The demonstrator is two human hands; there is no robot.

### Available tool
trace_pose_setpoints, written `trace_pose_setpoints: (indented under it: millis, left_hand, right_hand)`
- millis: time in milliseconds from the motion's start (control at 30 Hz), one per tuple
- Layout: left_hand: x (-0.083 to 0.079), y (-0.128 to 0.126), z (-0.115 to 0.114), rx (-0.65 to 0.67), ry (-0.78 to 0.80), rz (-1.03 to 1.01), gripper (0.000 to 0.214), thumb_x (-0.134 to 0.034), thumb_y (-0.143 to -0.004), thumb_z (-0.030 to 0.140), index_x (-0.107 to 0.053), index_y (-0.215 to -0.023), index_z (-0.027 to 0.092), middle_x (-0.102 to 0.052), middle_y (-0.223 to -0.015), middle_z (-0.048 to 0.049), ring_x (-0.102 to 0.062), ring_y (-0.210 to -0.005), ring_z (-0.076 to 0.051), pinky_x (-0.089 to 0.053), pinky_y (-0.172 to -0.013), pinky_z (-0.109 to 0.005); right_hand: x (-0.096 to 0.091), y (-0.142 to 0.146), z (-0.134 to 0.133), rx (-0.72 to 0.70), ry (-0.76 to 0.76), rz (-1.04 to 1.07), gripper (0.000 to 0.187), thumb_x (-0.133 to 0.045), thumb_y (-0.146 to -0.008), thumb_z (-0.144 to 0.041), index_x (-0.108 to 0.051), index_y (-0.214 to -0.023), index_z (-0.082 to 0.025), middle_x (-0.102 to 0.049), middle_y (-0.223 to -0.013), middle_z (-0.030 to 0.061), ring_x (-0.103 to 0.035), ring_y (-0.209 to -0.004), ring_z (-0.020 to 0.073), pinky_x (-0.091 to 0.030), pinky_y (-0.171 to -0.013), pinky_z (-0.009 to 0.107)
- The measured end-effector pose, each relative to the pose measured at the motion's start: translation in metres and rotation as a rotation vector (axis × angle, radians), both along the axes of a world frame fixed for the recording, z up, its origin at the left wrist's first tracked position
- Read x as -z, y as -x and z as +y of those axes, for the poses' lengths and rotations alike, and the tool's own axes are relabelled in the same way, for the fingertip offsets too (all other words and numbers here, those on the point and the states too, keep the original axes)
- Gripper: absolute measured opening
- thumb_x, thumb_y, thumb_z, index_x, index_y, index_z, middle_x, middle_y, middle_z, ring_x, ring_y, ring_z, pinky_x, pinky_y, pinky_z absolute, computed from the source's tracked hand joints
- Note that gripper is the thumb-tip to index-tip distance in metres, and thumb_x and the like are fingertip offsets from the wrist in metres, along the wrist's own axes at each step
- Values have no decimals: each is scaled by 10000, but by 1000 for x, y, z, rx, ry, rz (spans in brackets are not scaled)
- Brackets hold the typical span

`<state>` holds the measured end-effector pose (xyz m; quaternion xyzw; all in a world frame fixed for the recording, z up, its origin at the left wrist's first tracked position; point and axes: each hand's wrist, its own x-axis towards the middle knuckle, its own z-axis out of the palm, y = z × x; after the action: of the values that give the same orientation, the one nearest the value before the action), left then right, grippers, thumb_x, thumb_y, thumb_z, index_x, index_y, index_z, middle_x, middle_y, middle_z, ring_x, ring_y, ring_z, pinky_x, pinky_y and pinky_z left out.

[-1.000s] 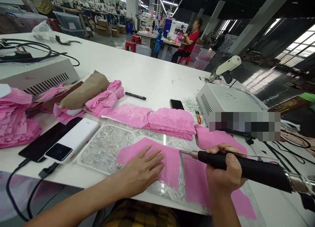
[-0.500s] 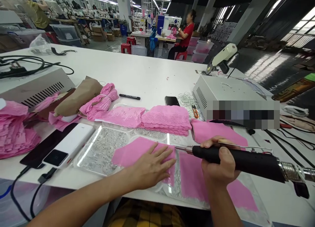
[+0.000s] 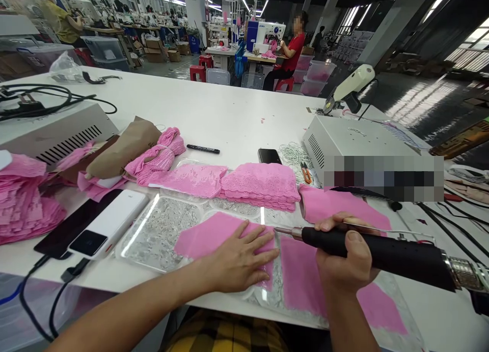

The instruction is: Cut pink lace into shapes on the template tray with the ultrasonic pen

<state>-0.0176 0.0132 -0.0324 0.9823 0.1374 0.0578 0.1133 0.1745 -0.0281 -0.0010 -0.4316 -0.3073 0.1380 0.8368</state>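
Observation:
My left hand (image 3: pixel 240 258) lies flat with fingers spread on a pink fabric piece (image 3: pixel 206 235), which rests on a clear plastic template (image 3: pixel 156 235) with a speckled look. My right hand (image 3: pixel 346 252) is wrapped round a black corded handpiece (image 3: pixel 405 252) with a narrow metal tip. The tip points left and sits at the right edge of that fabric, near my left fingertips; whether it touches cannot be made out. Another pink piece (image 3: pixel 301 275) lies below the handpiece, partly behind my right wrist. Behind them are a stack of pink lace (image 3: pixel 260 184) and a further pink piece (image 3: pixel 340 204).
Grey vented boxes stand left (image 3: pixel 69 133) and right (image 3: pixel 367 138). A power bank (image 3: pixel 110 222) and a dark phone (image 3: pixel 57 235) lie at left. Orange snips (image 3: pixel 305 173), a black marker (image 3: pixel 203 149) and tangled cord (image 3: pixel 294 156) lie further back. A person in red sits at a sewing machine (image 3: pixel 267 33).
The whole view has shifted slightly to the right. Both hands keep nearly the same pose, with the handpiece tip still by the fabric's right edge.

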Motion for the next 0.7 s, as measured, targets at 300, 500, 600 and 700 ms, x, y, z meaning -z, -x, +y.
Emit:
trace_pose_setpoints:
  millis: [300, 500, 600, 700]
  left_hand:
    - [1, 0, 1, 11, -25, -39, 520, -371, -996, 496, -459, -1412, 196, -370, -1520, -156, -322, -1420, -344, -279, -1116, -598]
    - [4, 0, 3, 16, -66, -70, 516, -379, -993, 506, -480, -1397, 202, -390, -1508, -158, -348, -1409, -331, -267, -1125, -577]
    - [1, 4, -3, 27, -120, -98, 516, -383, -996, 496, -487, -1387, 177, -433, -1481, -152, -388, -1388, -305, -256, -1143, -538]
    - [-2, 11, -14, 35, -186, -172, 479, -417, -995, 458, -532, -1333, 138, -533, -1406, -119, -460, -1335, -269, -242, -1168, -481]
  right_hand:
    - [0, 1, 2, -10, 9, -29, 112, -593, -672, -249, -584, -767, -191, -568, -761, -8, -546, -545, 136, -479, -520, 326]
    - [1, 2, 2, 18, 22, -83, 76, -595, -695, -235, -556, -744, -194, -565, -748, -14, -552, -557, 137, -490, -562, 342]
    - [-1, 1, 1, 15, 22, -42, 95, -584, -682, -244, -563, -760, -193, -559, -748, -14, -543, -550, 134, -476, -544, 334]
    - [-3, -3, -5, -8, 19, 34, 133, -560, -644, -263, -559, -757, -191, -547, -738, -12, -523, -535, 127, -459, -519, 324]
